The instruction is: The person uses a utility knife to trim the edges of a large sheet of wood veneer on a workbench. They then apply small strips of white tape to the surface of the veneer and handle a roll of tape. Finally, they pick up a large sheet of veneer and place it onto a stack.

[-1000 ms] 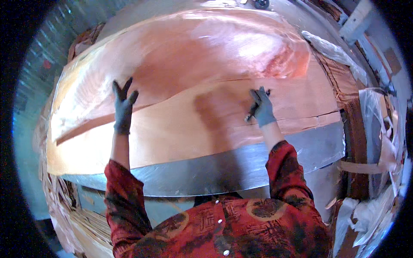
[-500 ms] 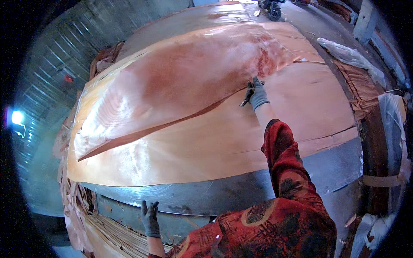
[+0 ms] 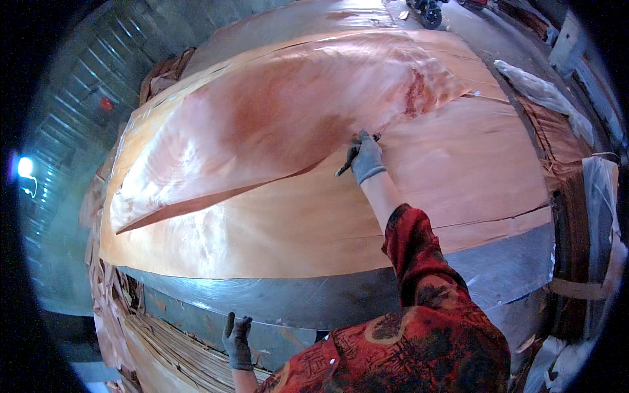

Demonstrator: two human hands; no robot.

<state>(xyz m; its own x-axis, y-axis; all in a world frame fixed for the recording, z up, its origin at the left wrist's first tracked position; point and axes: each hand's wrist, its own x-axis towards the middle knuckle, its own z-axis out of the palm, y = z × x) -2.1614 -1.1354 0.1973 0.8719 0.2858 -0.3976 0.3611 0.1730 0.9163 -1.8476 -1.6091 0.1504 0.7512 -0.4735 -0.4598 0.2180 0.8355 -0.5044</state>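
A large, thin reddish sheet of wood veneer (image 3: 262,111) lies rippled over paler veneer (image 3: 308,229) on a broad, low stack. Its near edge curls up on the left. My right hand (image 3: 368,159), in a grey glove with dark fingers, reaches out to that edge with its fingers curled and pinching it. A thin dark shape sticks out at the thumb side; whether it is the thumb or a tool is unclear. My left hand (image 3: 238,340), gloved alike, hangs off the near side of the stack, holding nothing, thumb and fingers apart.
A grey metal sheet (image 3: 314,298) shows under the veneer at the near edge. Thin wood strips (image 3: 177,350) lie low at the left. A corrugated wall (image 3: 72,131) with a lamp (image 3: 25,168) stands left. Clear plastic film (image 3: 540,92) and a motorbike (image 3: 429,14) are at the right.
My right hand has moved left and slightly nearer, its fingers curling in at the veneer's edge. The veneer bulges beside it. My left hand has shifted slightly right and down.
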